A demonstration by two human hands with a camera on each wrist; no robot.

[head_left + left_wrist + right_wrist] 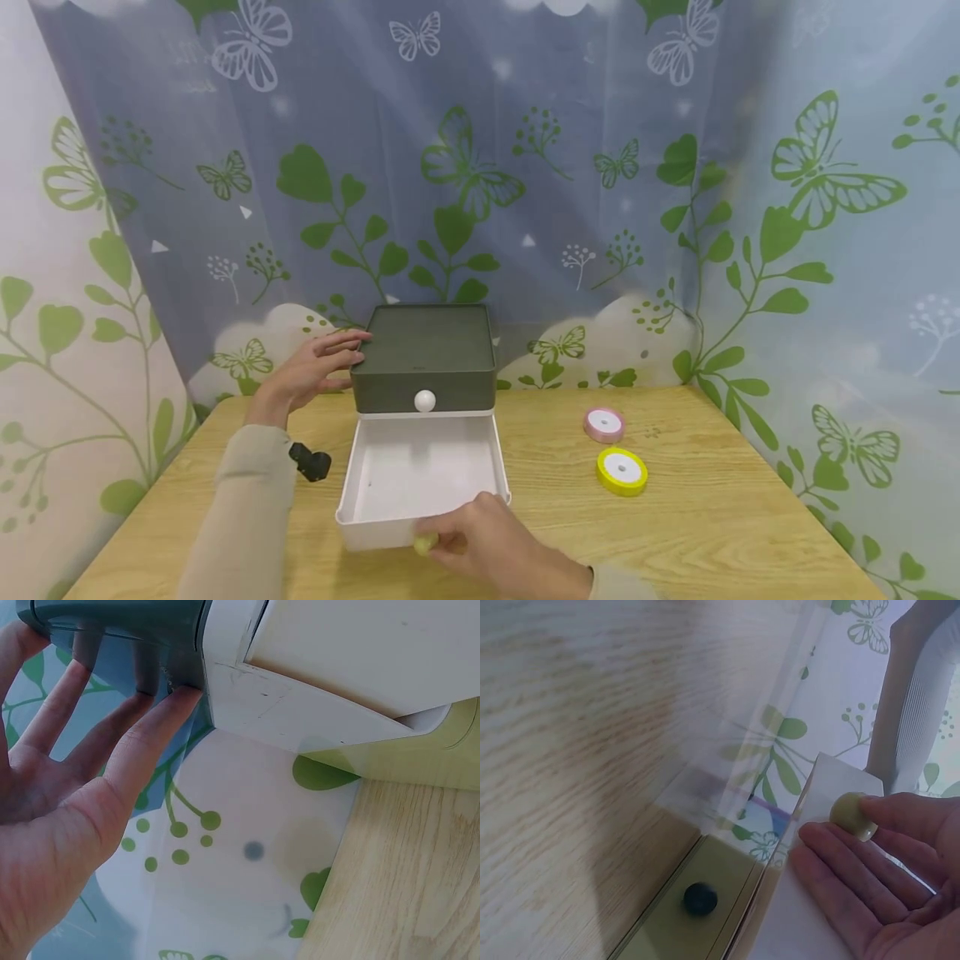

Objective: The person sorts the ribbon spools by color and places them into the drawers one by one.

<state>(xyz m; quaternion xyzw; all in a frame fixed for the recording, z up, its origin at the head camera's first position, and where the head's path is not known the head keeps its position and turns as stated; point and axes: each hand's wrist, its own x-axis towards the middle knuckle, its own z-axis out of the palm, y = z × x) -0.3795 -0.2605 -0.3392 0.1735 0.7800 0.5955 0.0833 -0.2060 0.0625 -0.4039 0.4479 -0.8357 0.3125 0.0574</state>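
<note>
A small drawer cabinet has a dark green top section with a white knob. Beneath it, a white drawer is pulled out, its visible inside bare. My right hand pinches the drawer's yellow-green knob between thumb and fingers. In the right wrist view, a yellow-green drawer front with a dark round knob appears beside the white one. My left hand has its fingers spread, fingertips touching the left side of the dark green section.
On the wooden table, a pink-rimmed ribbon roll and a yellow ribbon roll lie right of the cabinet. A black device is at the left wrist. A curtain printed with leaves and butterflies hangs behind the table.
</note>
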